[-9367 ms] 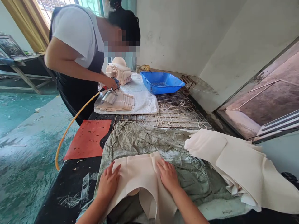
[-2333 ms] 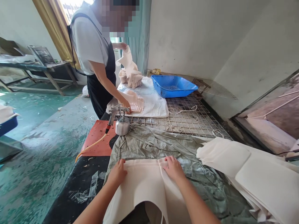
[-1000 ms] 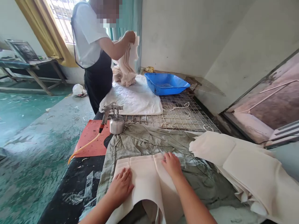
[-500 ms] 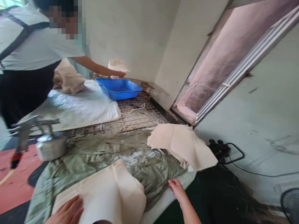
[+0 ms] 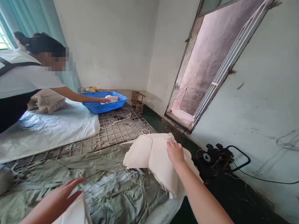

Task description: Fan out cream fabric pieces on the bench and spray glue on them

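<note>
Cream sheet stack (image 5: 149, 155) under flat open right hand (image 5: 175, 152), left hand (image 5: 62, 194) open, blurred, on a sheet cut off below

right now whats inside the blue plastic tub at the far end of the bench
The blue plastic tub holds a pale folded piece, with the co-worker's hand reaching in beside it. The near wall hides the tub's floor.

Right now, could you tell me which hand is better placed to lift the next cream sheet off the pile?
Right, probably. The right hand already rests on the pile of cream sheets, while the left hand is spread over the separate cream piece on the green tarp.
</note>
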A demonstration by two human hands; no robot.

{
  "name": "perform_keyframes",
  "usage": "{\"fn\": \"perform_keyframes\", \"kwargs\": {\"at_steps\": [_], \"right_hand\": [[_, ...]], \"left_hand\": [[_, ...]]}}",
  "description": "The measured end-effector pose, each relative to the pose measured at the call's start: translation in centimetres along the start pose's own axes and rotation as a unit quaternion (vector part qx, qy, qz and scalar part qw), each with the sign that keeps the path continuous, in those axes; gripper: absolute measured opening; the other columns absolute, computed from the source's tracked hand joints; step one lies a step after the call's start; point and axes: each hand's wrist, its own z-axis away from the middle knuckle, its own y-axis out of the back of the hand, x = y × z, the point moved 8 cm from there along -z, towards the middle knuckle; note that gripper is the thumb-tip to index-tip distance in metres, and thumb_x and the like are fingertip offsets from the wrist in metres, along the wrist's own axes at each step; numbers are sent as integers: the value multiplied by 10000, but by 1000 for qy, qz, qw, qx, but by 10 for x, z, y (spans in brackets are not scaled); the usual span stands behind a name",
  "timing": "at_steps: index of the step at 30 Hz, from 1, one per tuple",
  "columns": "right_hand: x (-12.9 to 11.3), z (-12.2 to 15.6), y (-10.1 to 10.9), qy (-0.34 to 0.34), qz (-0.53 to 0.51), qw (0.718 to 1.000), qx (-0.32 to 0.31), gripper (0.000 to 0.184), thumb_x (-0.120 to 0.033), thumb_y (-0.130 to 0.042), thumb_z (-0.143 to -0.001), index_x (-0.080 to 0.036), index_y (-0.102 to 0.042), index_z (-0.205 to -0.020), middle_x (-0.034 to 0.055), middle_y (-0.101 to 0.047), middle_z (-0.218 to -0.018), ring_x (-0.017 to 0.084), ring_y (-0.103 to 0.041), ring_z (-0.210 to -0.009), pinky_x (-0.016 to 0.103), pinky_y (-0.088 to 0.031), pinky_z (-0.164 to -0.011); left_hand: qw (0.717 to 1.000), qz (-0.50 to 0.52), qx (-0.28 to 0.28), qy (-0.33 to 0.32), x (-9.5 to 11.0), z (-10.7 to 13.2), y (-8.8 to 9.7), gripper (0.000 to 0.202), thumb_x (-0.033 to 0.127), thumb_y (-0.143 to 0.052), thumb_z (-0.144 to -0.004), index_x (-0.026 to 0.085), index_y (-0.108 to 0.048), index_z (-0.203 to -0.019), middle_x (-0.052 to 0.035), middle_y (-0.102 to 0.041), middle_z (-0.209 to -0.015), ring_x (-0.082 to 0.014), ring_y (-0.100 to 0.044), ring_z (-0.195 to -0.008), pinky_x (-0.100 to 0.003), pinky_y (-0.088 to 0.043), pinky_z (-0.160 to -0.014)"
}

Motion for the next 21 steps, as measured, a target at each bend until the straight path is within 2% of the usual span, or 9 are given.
{"fn": "perform_keyframes", "kwargs": {"at_steps": [4,6,8,10,12,13,15,18,21], "right_hand": [[-3,13,2,39,5,999,33,296,-105,-346,-882,-155,-613,-1001,138,-580,-1147,286,-500,-1026,415,-320,-880],[-9,18,5,83,5,995,54,289,-96,-349,-881,-172,-621,-944,129,-594,-1103,280,-489,-1036,428,-294,-936],[-16,26,6,135,2,989,53,289,-74,-355,-871,-185,-618,-911,112,-618,-1021,259,-513,-996,425,-279,-972],[-15,38,4,163,2,986,31,306,-48,-354,-851,-189,-610,-941,96,-633,-949,238,-559,-888,398,-349,-900],[0,53,4,149,12,989,9,345,-30,-365,-822,-198,-593,-1019,86,-646,-903,232,-584,-790,366,-405,-745],[11,61,4,139,17,990,3,347,-34,-382,-808,-208,-595,-1020,80,-652,-874,234,-589,-766,356,-406,-685],[33,78,10,124,16,992,10,281,-67,-436,-778,-233,-619,-911,64,-657,-805,243,-592,-756,356,-398,-647],[60,104,28,113,-50,990,73,131,-167,-513,-734,-253,-612,-725,53,-662,-769,248,-592,-745,367,-402,-626],[67,136,56,101,-209,961,152,86,-318,-561,-726,-256,-613,-697,64,-684,-899,254,-620,-794,396,-462,-674]], "left_hand": [[983,-44,-97,-147,164,-65,-27,446,288,-531,-753,255,-541,-1198,-39,-549,-1304,-220,-516,-1175,-363,-379,-1008],[978,-67,-83,-180,232,-89,-36,612,261,-622,-711,208,-448,-1296,-109,-412,-1414,-258,-370,-1299,-404,-326,-1051],[971,-100,-27,-218,281,-105,-38,837,245,-703,-650,206,-300,-1383,-139,-260,-1487,-316,-184,-1372,-501,-227,-1088],[958,-126,-17,-256,307,-111,-45,720,174,-650,-696,193,-352,-1350,-163,-396,-1410,-333,-268,-1339,-549,-208,-1076],[952,-137,-48,-270,309,-108,-52,389,94,-533,-755,154,-563,-1138,-161,-626,-1130,-310,-533,-1130,-513,-348,-991],[952,-137,-62,-268,304,-104,-52,271,74,-493,-764,140,-625,-992,-150,-671,-984,-288,-614,-983,-473,-422,-909],[955,-130,-68,-259,287,-91,-46,172,83,-487,-761,139,-644,-802,-128,-674,-846,-258,-651,-800,-407,-483,-760],[964,-115,-44,-236,249,-59,-20,155,106,-496,-761,162,-638,-789,-99,-660,-855,-233,-635,-807,-369,-476,-736],[980,-49,0,-193,201,-20,25,176,106,-497,-758,187,-643,-817,-61,-651,-849,-189,-613,-831,-316,-464,-755]]}}
